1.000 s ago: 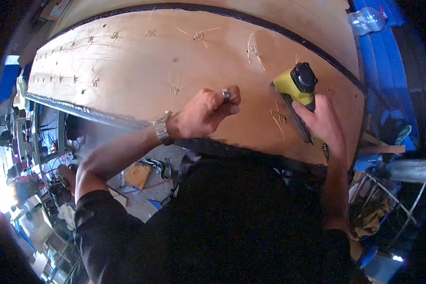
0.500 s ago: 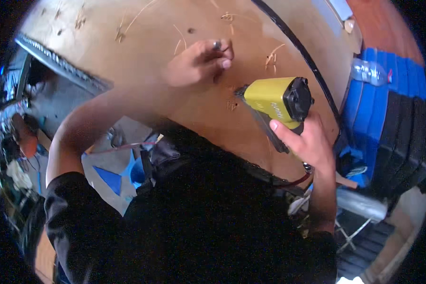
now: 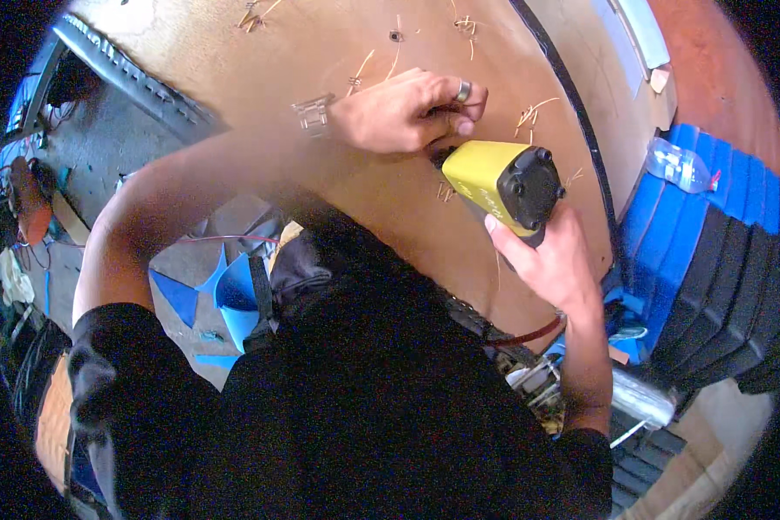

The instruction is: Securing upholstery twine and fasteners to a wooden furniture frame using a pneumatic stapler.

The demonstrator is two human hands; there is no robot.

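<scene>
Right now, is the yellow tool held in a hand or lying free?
Held: the right hand grips the yellow tool just below its black cap.

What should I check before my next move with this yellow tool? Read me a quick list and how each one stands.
1. Right hand gripping the yellow tool: ok, fingers wrapped around its handle.
2. Left hand well clear of the tool's front end: not ok, it looks very close; whether they touch isn't clear.
3. Tool's tip seated on the brown board: cannot tell, the contact spot is hidden.
4. Hose joined to the tool: cannot tell, the joint is out of sight near your right wrist.
5. Board free of loose strands: not ok, several thin tan ends stick out.
6. Bottle off the board: ok, it lies on blue material.
</scene>
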